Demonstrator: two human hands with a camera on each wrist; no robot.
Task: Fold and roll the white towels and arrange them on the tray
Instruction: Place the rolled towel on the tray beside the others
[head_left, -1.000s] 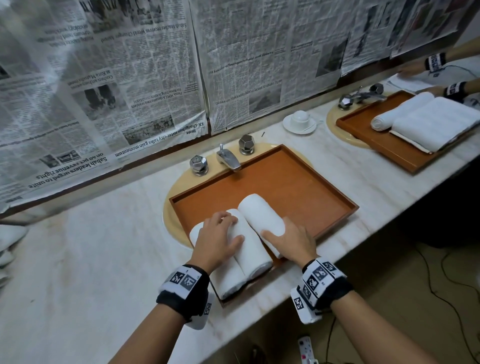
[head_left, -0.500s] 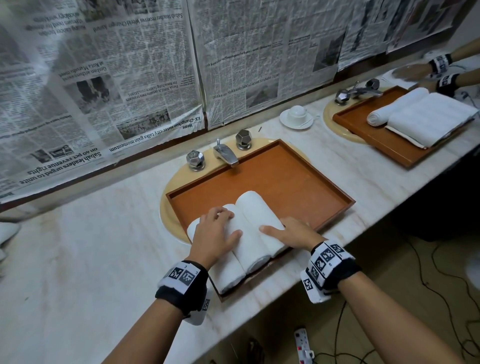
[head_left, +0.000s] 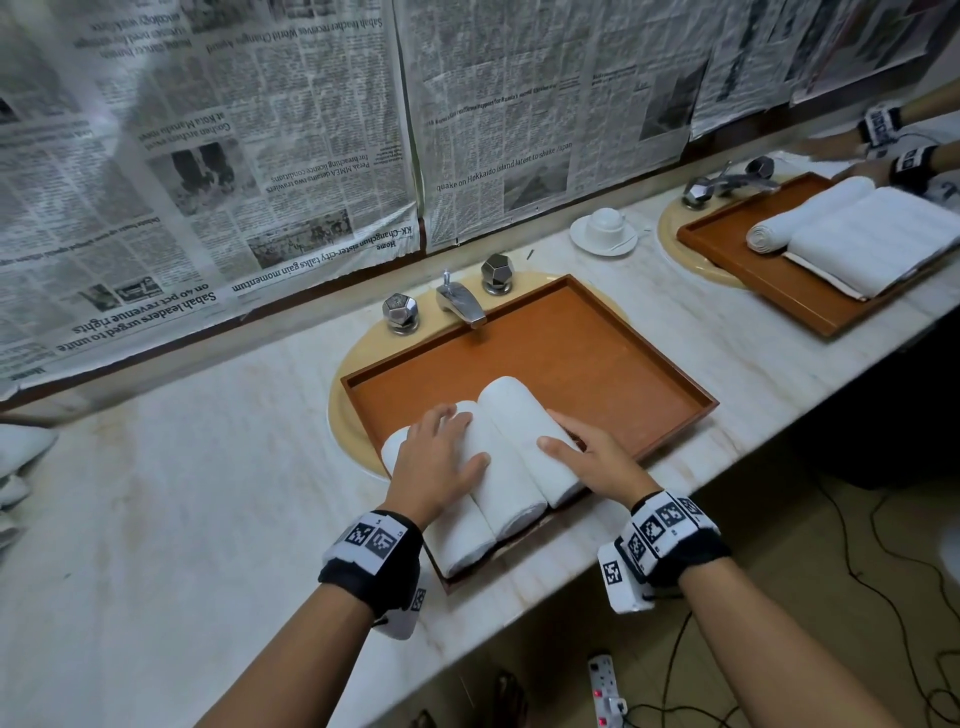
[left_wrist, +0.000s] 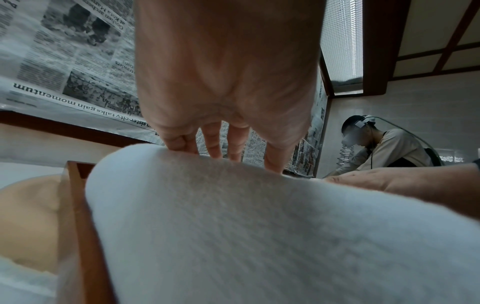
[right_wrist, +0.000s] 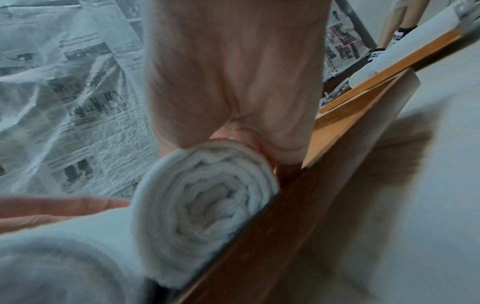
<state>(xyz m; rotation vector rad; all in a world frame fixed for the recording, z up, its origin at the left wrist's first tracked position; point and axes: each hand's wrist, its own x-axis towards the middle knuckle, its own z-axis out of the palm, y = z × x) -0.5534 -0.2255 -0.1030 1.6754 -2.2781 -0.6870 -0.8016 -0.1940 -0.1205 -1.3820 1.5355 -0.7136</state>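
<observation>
Three rolled white towels lie side by side in the near-left corner of the brown wooden tray (head_left: 597, 364). My left hand (head_left: 441, 447) rests flat with spread fingers on the left roll (head_left: 457, 540) and the middle roll (head_left: 506, 499). In the left wrist view its fingertips (left_wrist: 215, 152) touch the top of a towel (left_wrist: 233, 226). My right hand (head_left: 571, 441) lies against the right side of the right roll (head_left: 514, 410), thumb on top. The right wrist view shows that roll's spiral end (right_wrist: 205, 197) against the tray wall (right_wrist: 298, 205), below my right hand (right_wrist: 233, 82).
The tray sits over a sink with a chrome faucet (head_left: 460, 304) behind it. A cup and saucer (head_left: 605, 228) stand further right. Another person's hands (head_left: 872, 166) work at a second tray (head_left: 769, 291) with towels. More white towels (head_left: 21, 457) lie at the far left.
My right hand has slid from over the right roll's near end to its right side. The left hand has stayed on the rolls.
</observation>
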